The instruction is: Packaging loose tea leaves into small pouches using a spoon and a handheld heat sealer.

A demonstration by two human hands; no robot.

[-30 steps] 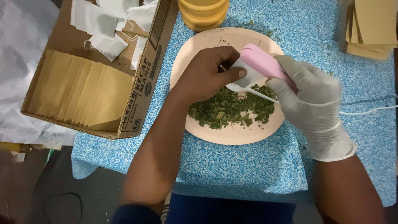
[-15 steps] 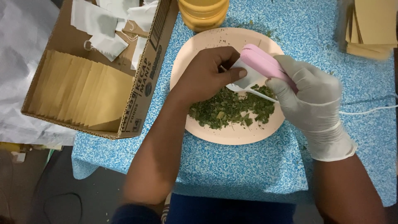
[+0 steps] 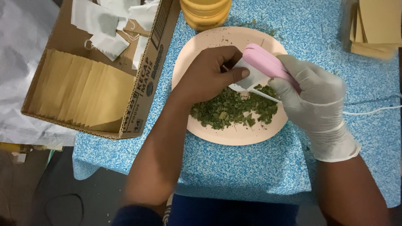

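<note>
The bare left hand [image 3: 209,75] is closed in a pinch on a small white filter bag [image 3: 247,75], thumb on its near face and fingers curled behind it, holding it over the middle of a pale pink round plate [image 3: 234,136]. The right hand [image 3: 312,98], in a white glove, is wrapped around a pink handheld sealer [image 3: 268,65] whose front end touches the top of the bag; a thin white cord [image 3: 372,111] runs from beside that hand toward the right edge of the table [image 3: 234,171]. A thin white stick-like piece [image 3: 255,92] lies slanted just below the bag, between the two hands; what it is cannot be told. On the near half of the plate lies a loose heap of dried green leaf bits [image 3: 230,109], just under both hands. The plate sits near the middle of the table, which has a blue speckled covering. At the table's left edge stands an open cardboard box [image 3: 146,88], partly overhanging, with a row of tan paper sachets [image 3: 83,94] packed on edge in its near part and loose white filter bags [image 3: 104,29] with strings in its far part. At the far edge, just beyond the plate, stands a yellow lidded container [image 3: 205,12]. A stack of tan envelopes [image 3: 374,27] lies at the far right corner.
</note>
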